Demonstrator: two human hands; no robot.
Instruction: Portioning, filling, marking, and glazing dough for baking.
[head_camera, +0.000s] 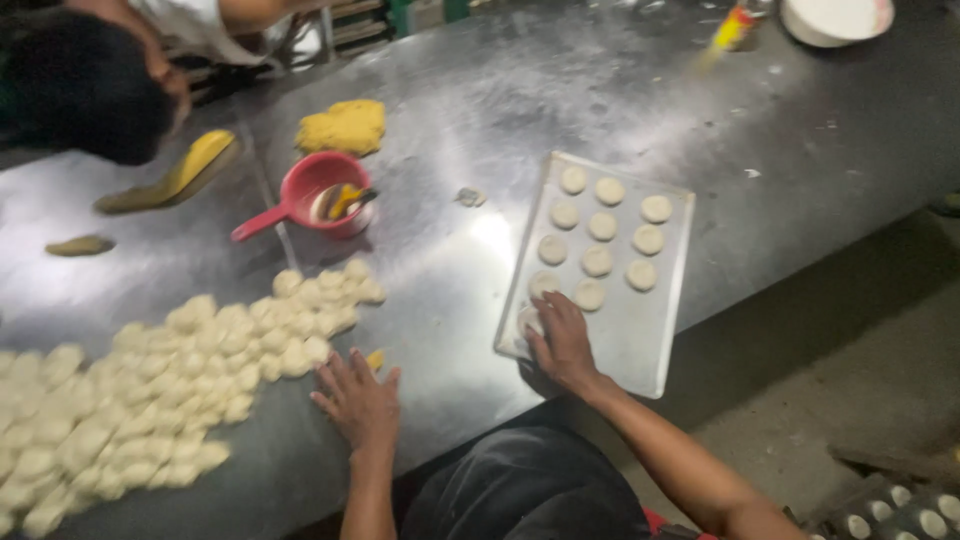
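Pressing dough round (530, 322) onto baking tray (650, 340), right hand (562, 343) fingers closed over it, filling tray's near corner. Left hand (357, 398) flat, released, on worktop (470, 270) beside dough pile (180, 370) left of tray.

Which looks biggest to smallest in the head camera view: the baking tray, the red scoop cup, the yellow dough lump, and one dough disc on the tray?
1. Baking tray
2. Red scoop cup and yellow dough lump: too alike to rank
3. Dough disc

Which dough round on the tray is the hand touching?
The one at the tray's near left corner, under the right hand. The other rounds lie untouched farther up the tray.
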